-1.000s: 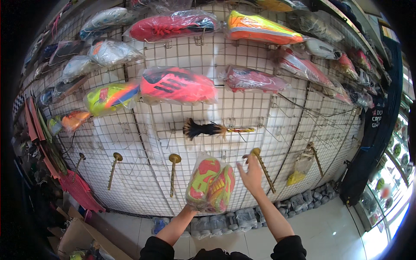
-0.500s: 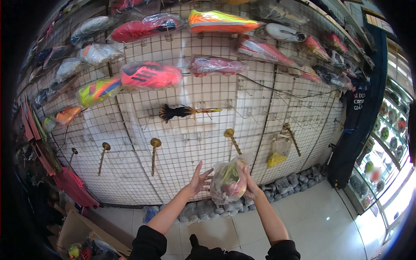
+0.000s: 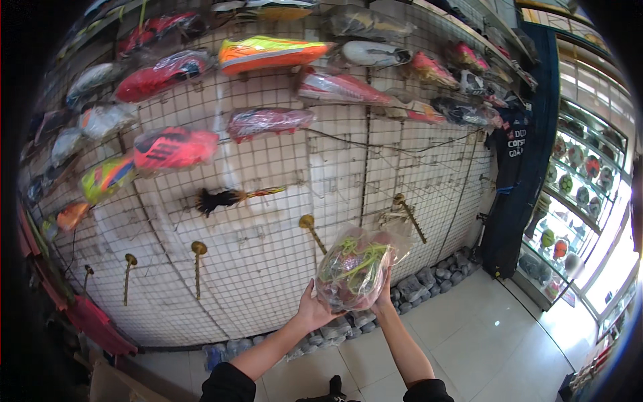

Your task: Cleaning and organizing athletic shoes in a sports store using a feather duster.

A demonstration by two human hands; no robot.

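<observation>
so here's the wire grid wall (image 3: 261, 288), filling the view from 8 o'clock round to 1 – pale floor tiles (image 3: 462, 335) between 4 and 5, a lit display case (image 3: 596, 177) full of balls over at 3, a dark blue column (image 3: 541, 87) at 2. along the wall's foot, from 7 to 4 o'clock, runs a row of grey wrapped bundles (image 3: 435, 285).

and here's the action, at 5 o'clock of centre: a clear bag of shoes (image 3: 358, 264), yellow-green laces showing through, held up in front of the wall between two bare hands. up at 11 a yellow-and-orange shoe (image 3: 271, 57); at 10 a pink shoe (image 3: 175, 149) with dark stripes.

the left hand (image 3: 315, 311) is cupped at the bag's 8 o'clock, thumb up, fingers partly curled under it. the right hand (image 3: 384, 298) grips at 5 o'clock – most of its fingers hide behind the plastic, so i can't tell how far they're bent.

a black feather duster (image 3: 221, 199) hangs at 9. smallest, a brass-coloured peg (image 3: 308, 222) at the bag's 10 o'clock, rod slanting down toward the plastic.
</observation>
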